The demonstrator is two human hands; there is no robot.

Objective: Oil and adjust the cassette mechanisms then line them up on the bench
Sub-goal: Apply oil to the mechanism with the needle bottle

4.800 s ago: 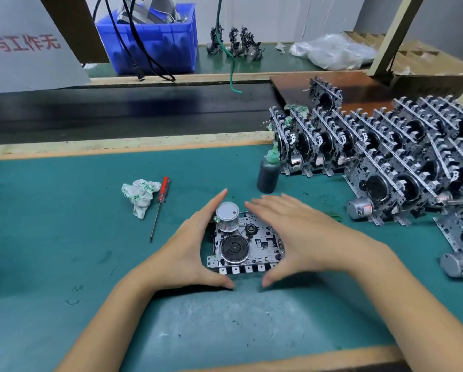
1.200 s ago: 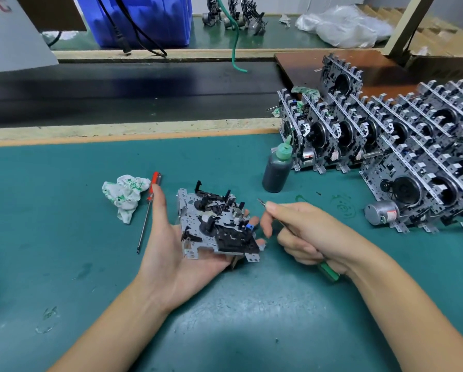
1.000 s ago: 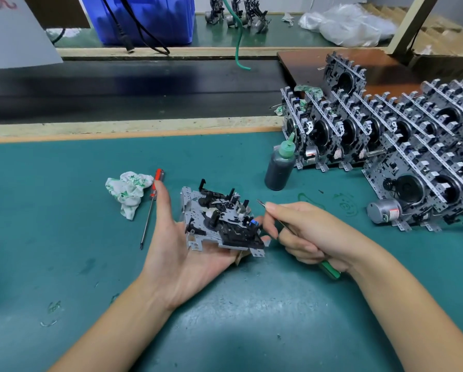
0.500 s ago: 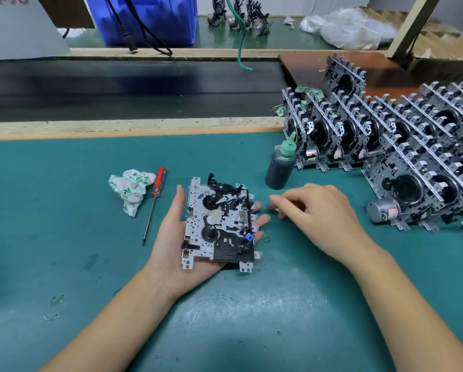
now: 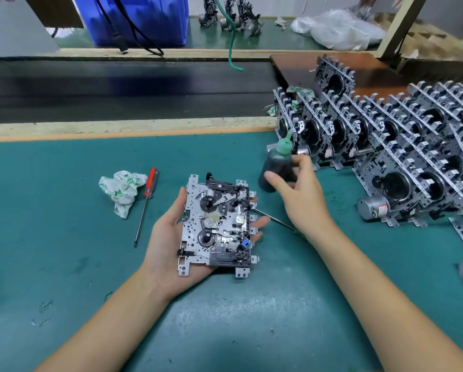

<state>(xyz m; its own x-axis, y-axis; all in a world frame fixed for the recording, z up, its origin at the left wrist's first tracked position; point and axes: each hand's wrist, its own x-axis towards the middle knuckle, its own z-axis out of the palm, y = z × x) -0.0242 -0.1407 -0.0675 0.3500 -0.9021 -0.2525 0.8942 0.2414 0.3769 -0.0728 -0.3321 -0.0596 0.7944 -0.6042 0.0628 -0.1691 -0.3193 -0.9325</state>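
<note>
A person works at a bench covered with a teal mat [image 5: 64, 264], seen from above. The left hand [image 5: 168, 242] lies palm up just above the mat, fingers nearly straight, cradling a cassette mechanism [image 5: 217, 224]: a flat metal plate with two black reel hubs and small levers facing up. The right hand [image 5: 300, 194] reaches forward, its thumb and fingers curving around a dark oil bottle [image 5: 274, 167] with a green nozzle, which stands on the mat just beyond the mechanism. The picture is blurred there, so whether the fingers actually grip the bottle cannot be told. A thin metal tool [image 5: 272, 218] lies on the mat under the right hand, its tip beside the left fingertips. To the left of the mechanism lie a red-handled screwdriver [image 5: 145, 202] and, touching its handle, a crumpled white-and-green cloth [image 5: 121, 189]. On the right, many more cassette mechanisms [image 5: 386, 146] stand upright in packed rows. At the far edge sits a blue plastic crate [image 5: 144, 20].
</note>
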